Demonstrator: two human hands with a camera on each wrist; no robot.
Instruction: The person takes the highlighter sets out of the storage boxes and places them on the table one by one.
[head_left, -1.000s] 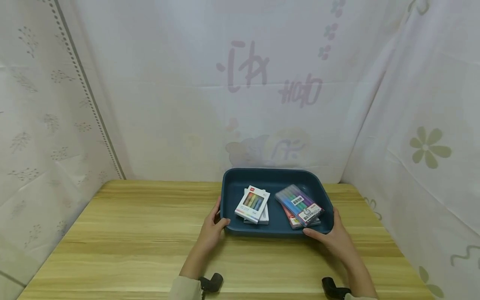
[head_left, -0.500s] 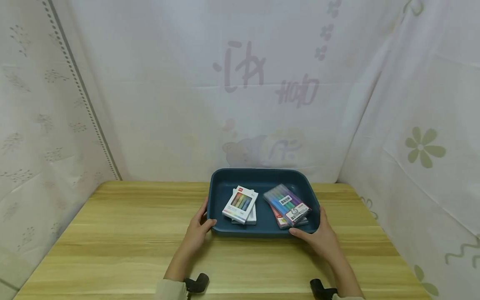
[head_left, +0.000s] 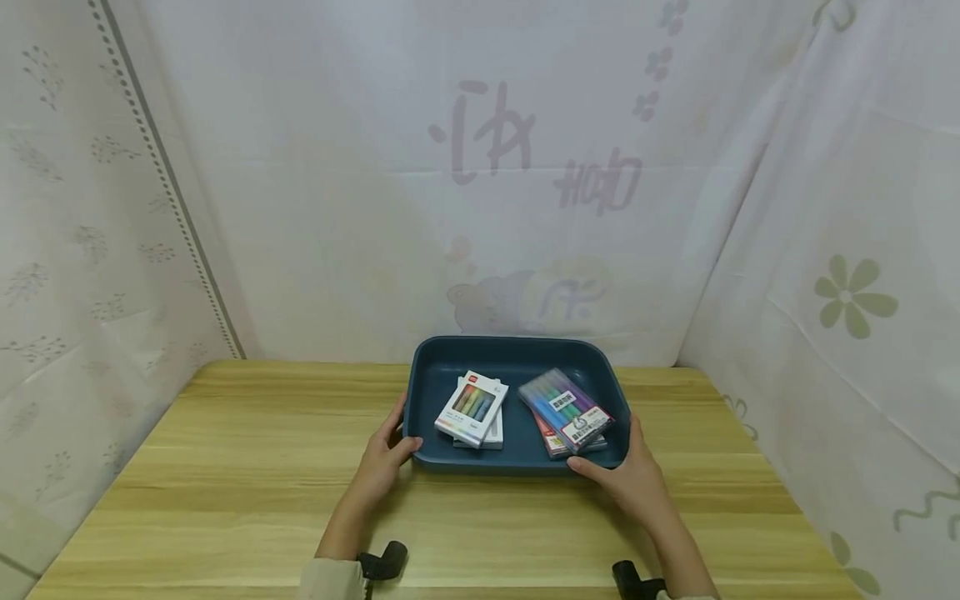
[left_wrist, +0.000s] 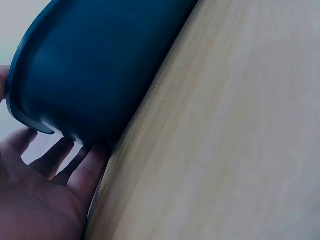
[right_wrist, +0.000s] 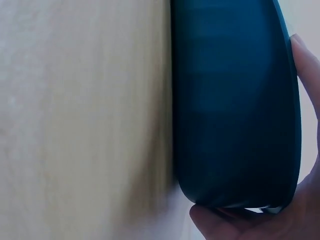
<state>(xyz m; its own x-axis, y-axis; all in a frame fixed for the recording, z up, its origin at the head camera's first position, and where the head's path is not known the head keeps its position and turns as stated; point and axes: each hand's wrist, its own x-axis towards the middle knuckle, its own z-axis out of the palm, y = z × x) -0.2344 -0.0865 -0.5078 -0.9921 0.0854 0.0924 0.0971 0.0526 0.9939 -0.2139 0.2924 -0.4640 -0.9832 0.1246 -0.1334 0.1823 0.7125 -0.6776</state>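
Observation:
A dark blue tray [head_left: 517,344] stands on the wooden table [head_left: 247,467], a little right of centre. Inside lie a white box of coloured pens [head_left: 471,408] on top of another box, and a clear pack of pens [head_left: 566,408] over a red pack [head_left: 545,440]. My left hand [head_left: 388,447] grips the tray's near left corner, thumb on the rim. My right hand [head_left: 630,472] grips the near right corner. In the left wrist view the left hand [left_wrist: 40,195] lies along the tray's wall [left_wrist: 100,65]. In the right wrist view the right hand [right_wrist: 280,220] wraps the tray's end [right_wrist: 230,110].
White printed cloth [head_left: 480,183] hangs close behind the table and along both sides. Bare wood stretches to the left of the tray and in front of it. Black wrist mounts [head_left: 382,558] show at the bottom edge.
Both hands have slid the tray leftward across the table, keeping their hold on its near corners. The boxes inside have stayed put in it.

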